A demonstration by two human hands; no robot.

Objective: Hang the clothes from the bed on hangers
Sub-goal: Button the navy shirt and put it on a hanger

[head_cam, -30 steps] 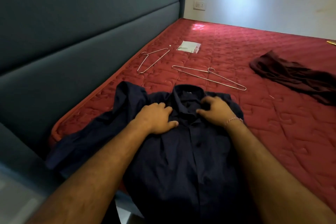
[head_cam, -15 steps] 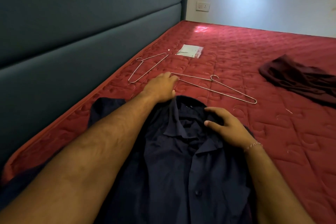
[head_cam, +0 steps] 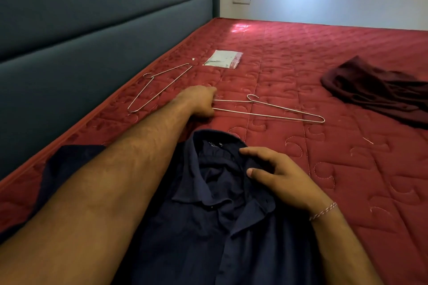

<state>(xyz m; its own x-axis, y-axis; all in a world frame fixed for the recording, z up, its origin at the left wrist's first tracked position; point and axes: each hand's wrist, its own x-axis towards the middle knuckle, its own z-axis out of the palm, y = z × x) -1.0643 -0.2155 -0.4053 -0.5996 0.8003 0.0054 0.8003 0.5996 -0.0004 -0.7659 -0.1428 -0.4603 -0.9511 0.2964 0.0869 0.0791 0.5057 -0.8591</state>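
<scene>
A padded teal headboard (head_cam: 92, 30) fills the upper left of the frame. Beside it on the red quilted mattress (head_cam: 347, 169) lies a thin wire hanger (head_cam: 159, 87), left of centre. The left hand (head_cam: 199, 102), at centre, closes its fingers on the near end of a second wire hanger (head_cam: 268, 109) (hook pointing up the frame). A small clear packet (head_cam: 224, 59) lies above. At lower centre the navy collared shirt (head_cam: 220, 215) lies face up, buttoned, collar rumpled. The right hand (head_cam: 282, 178) rests on its collar, fingers loosely spread. A crumpled maroon garment (head_cam: 375, 90) sits at the right edge
</scene>
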